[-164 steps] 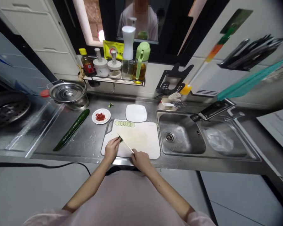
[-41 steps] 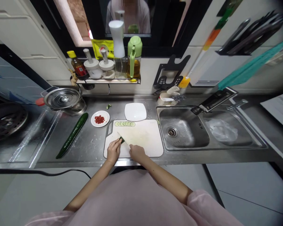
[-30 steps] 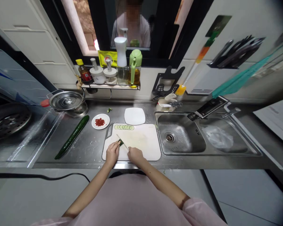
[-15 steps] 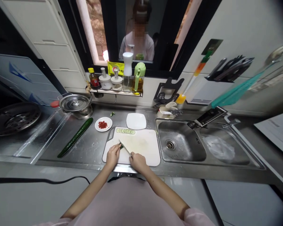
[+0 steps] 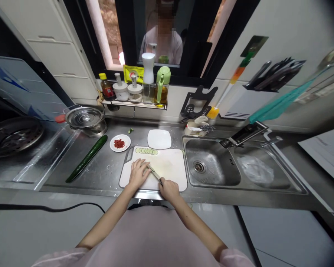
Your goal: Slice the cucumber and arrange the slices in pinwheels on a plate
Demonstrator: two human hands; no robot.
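Observation:
My right hand is closed around the handle of a kitchen knife, whose blade points up and left over the white cutting board. My left hand lies over the left part of the board, its fingers stretched out and their tips at the knife's far end. Whatever is under the left palm is hidden. A row of overlapping cucumber slices lies along the board's top edge. Left of the board, a whole cucumber rests on the steel counter.
A small plate of chopped red pieces and a white square plate stand behind the board. To the right is a double sink with a faucet. A lidded steel pot sits back left, below a condiment shelf.
My left hand has gone from gripping a dark green piece beside the blade to lying with fingers extended. My right hand and the knife have shifted slightly right, and the blade has turned.

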